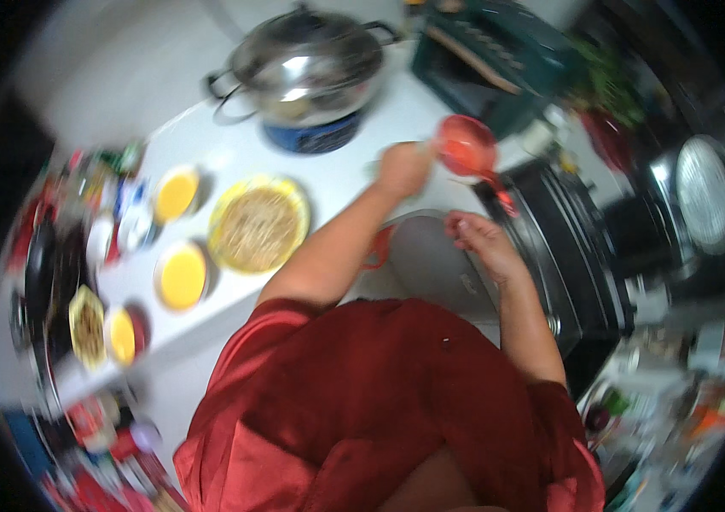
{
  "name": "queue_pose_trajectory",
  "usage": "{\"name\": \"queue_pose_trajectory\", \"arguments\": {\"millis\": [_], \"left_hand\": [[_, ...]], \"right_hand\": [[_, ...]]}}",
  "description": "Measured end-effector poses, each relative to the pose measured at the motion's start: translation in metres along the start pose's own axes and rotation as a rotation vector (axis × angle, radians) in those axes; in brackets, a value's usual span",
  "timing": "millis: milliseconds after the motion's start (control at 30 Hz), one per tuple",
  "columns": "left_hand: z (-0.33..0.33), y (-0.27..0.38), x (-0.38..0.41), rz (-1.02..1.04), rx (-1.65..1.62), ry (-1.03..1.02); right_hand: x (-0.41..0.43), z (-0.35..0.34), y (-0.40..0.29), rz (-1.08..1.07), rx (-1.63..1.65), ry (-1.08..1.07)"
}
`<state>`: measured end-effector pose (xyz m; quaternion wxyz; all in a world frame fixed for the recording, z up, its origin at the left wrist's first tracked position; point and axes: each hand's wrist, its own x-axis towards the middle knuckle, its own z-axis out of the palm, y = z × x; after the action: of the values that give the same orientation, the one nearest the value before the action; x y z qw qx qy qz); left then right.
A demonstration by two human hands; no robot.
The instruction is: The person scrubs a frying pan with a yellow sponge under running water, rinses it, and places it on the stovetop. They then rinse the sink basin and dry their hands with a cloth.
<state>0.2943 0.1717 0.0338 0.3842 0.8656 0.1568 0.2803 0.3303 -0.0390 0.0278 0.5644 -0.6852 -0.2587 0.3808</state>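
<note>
My left hand (405,169) reaches over the white countertop, its fingers curled down. Pale blurred patches show beside it, but what it holds or touches is unclear. Just to its right lies a red plastic ladle or dipper (465,146), its handle pointing down towards the black stove. Closer to my body, my right hand (481,243) hangs in the air with loosely bent fingers and nothing visible in it. Below the hands is a grey surface (429,249), with part of an orange-red object (378,248) beside my left forearm.
A lidded steel pot (311,64) stands on a blue base (314,134). Left of my arm are a yellow-rimmed bowl (303,211) of pale shredded food and several cups of yellow contents (182,278). A dark green oven (458,70) and black stove (554,237) stand to the right.
</note>
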Motion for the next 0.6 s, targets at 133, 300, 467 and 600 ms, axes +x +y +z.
{"name": "queue_pose_trajectory", "arguments": {"millis": [133, 300, 467, 600], "left_hand": [[0.027, -0.085, 0.036, 0.18, 0.307, 0.156], [-0.01, -0.051, 0.011, -0.143, 0.975, -0.522], [-0.013, -0.018, -0.008, 0.025, 0.588, -0.408], [0.003, -0.013, -0.044, 0.231, 0.301, -0.321]], "right_hand": [[-0.06, -0.043, 0.021, 0.033, -0.235, 0.281], [-0.173, -0.086, -0.001, 0.173, -0.757, 0.457], [-0.272, -0.163, -0.041, 0.198, -1.001, 0.908], [-0.342, -0.268, -0.072, 0.005, -0.921, 1.528]]}}
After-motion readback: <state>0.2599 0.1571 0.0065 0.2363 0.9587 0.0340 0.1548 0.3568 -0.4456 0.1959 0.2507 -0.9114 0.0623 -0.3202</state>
